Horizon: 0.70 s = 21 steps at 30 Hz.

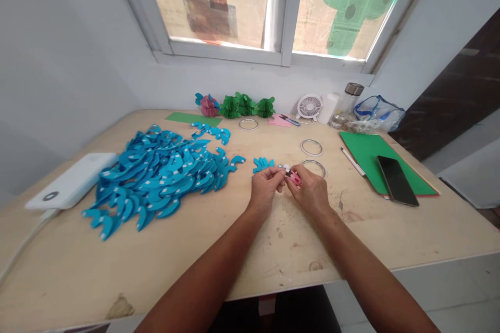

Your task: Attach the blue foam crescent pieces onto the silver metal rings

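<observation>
My left hand [266,187] and my right hand [311,186] meet over the middle of the table, fingertips pinched close together. In my right hand is a small pink object with a dark part [296,180], mostly hidden by the fingers. A small white bit [287,167] shows between the fingertips; what the left fingers pinch is too small to make out. Just beyond the left hand lies a small group of blue cut pieces [263,163]. A large heap of curved blue cut pieces [167,161], many with small white squares, spreads to the left.
Thin tape rolls [311,148] lie beyond my right hand. On the right, a phone [397,180] rests on green sheets [369,158] beside a white pen [352,162]. A white power bank [74,179] sits left. Along the wall stand green paper figures [245,105], a fan [310,107] and a bottle [347,104].
</observation>
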Each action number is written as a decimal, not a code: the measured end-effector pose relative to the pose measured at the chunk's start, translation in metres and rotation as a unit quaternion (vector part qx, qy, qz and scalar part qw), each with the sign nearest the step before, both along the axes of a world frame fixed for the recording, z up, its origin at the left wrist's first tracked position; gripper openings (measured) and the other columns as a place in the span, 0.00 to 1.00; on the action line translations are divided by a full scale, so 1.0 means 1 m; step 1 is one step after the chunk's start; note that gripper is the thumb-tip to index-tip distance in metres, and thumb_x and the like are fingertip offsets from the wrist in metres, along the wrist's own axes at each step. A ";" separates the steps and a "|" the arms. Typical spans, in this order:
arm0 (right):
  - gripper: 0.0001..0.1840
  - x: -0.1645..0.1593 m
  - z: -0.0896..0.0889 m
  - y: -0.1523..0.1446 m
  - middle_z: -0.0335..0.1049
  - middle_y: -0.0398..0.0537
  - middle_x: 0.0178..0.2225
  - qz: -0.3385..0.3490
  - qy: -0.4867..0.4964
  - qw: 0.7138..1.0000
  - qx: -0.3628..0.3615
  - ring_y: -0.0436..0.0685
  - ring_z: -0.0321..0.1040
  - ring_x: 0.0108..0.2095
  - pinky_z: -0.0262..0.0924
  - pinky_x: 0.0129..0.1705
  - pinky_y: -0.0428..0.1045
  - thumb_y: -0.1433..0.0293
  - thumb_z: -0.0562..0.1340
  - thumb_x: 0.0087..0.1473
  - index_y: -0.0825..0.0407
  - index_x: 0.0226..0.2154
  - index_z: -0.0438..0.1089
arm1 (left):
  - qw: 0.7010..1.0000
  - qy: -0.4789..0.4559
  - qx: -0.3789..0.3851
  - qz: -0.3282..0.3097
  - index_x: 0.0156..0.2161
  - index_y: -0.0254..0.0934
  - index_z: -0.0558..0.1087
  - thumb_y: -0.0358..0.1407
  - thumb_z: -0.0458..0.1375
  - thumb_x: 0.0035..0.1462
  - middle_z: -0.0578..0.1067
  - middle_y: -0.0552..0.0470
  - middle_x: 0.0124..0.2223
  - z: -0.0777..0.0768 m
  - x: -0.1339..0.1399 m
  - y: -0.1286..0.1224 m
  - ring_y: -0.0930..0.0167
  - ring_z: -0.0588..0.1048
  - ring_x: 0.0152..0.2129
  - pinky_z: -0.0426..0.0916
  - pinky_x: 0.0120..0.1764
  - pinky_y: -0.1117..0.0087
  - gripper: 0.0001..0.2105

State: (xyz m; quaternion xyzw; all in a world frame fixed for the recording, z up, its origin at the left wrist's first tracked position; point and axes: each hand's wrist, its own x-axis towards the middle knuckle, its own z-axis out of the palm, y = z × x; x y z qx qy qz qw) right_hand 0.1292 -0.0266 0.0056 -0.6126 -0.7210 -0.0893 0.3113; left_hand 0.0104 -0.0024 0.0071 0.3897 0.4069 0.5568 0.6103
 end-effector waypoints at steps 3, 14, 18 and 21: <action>0.10 0.000 0.000 0.000 0.73 0.46 0.29 0.002 0.005 1.000 0.000 0.52 0.67 0.27 0.49 0.26 0.44 0.62 0.55 0.54 0.50 0.35 0.67 | 1.000 0.002 0.001 0.002 0.22 0.32 0.71 0.34 0.61 0.40 0.65 0.57 0.15 0.000 0.001 0.000 0.80 0.60 0.12 0.54 0.18 0.76 0.06; 0.10 0.000 0.001 0.000 0.73 0.47 0.30 -0.013 0.016 0.999 -0.031 0.53 0.67 0.27 0.49 0.26 0.45 0.62 0.55 0.54 0.50 0.35 0.67 | 1.000 -0.003 -0.009 -0.010 0.21 0.33 0.71 0.32 0.59 0.38 0.65 0.58 0.14 0.000 0.001 0.000 0.79 0.59 0.11 0.54 0.17 0.76 0.03; 0.10 0.001 0.001 0.001 0.73 0.46 0.30 -0.020 0.023 0.999 -0.035 0.53 0.67 0.27 0.48 0.26 0.45 0.62 0.56 0.53 0.50 0.35 0.67 | 1.000 -0.005 -0.014 -0.010 0.21 0.33 0.70 0.32 0.59 0.38 0.65 0.58 0.14 0.000 0.001 0.000 0.79 0.60 0.12 0.55 0.17 0.76 0.03; 0.10 0.002 0.001 0.001 0.73 0.46 0.29 -0.022 0.031 0.999 -0.037 0.53 0.66 0.26 0.48 0.25 0.45 0.61 0.56 0.53 0.49 0.34 0.67 | 1.000 -0.008 -0.022 -0.011 0.21 0.33 0.70 0.32 0.59 0.37 0.65 0.58 0.14 -0.001 0.001 0.001 0.79 0.59 0.11 0.55 0.17 0.75 0.03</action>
